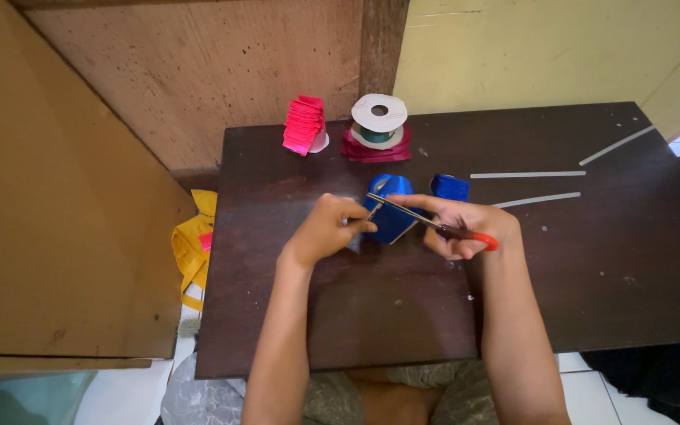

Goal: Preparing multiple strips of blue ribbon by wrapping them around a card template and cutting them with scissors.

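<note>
1. Blue ribbon — it lies in a folded loop near the middle of the dark tabletop, just in front of you, and it is the piece you are working on.
2. Your left hand is closed in a pinch on the near left end of that ribbon, holding it up off the tabletop.
3. Your right hand is curled through the red handles of the scissors; the blades point left and reach the ribbon right beside your left fingertips. How far apart the blades stand is too fine to tell.
4. By the look of it you are at the cutting step. A clean cut would call for keeping the ribbon taut and your pinching fingers out of the blade line.
5. A second blue ribbon piece lies just behind your right hand, touching nothing you hold.
6. Further back stand a ribbon spool on dark red ribbon and a stack of pink ribbon pieces — both well apart from the cut.
7. Three thin white strips lie to the right, clear of your hands.
</note>
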